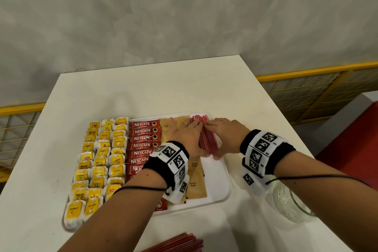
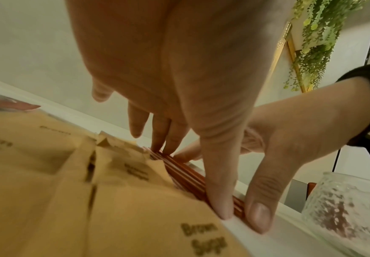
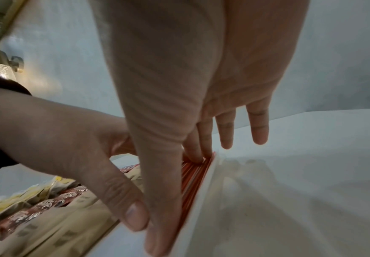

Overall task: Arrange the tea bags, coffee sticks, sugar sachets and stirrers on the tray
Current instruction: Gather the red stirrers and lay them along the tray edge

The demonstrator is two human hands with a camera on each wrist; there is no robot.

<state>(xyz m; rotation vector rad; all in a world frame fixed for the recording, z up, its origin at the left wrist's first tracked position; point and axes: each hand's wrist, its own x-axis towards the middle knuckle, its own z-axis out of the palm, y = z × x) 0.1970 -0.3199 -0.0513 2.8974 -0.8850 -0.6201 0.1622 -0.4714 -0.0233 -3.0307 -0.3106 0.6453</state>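
A white tray [image 1: 224,174] holds rows of yellow tea bags [image 1: 100,161], red Nescafe coffee sticks [image 1: 143,145] and brown sugar sachets [image 1: 194,182]. A bundle of red stirrers [image 1: 206,139] lies along its far right side. My left hand [image 1: 188,135] lies on the bundle's left side with straight fingers, and its thumb presses the near end. My right hand [image 1: 223,129] presses the bundle from the right, fingers straight. In the left wrist view the left hand [image 2: 201,139] touches the stirrers [image 2: 186,175] beside the sachets [image 2: 47,191]. The right wrist view shows the right hand [image 3: 171,191] against the stirrers [image 3: 193,182].
The tray sits on a white table [image 1: 143,92]. A textured glass jar [image 1: 290,204] stands just right of the tray, under my right forearm. A loose pile of red stirrers [image 1: 178,243] lies at the table's near edge. Yellow railings run behind the table.
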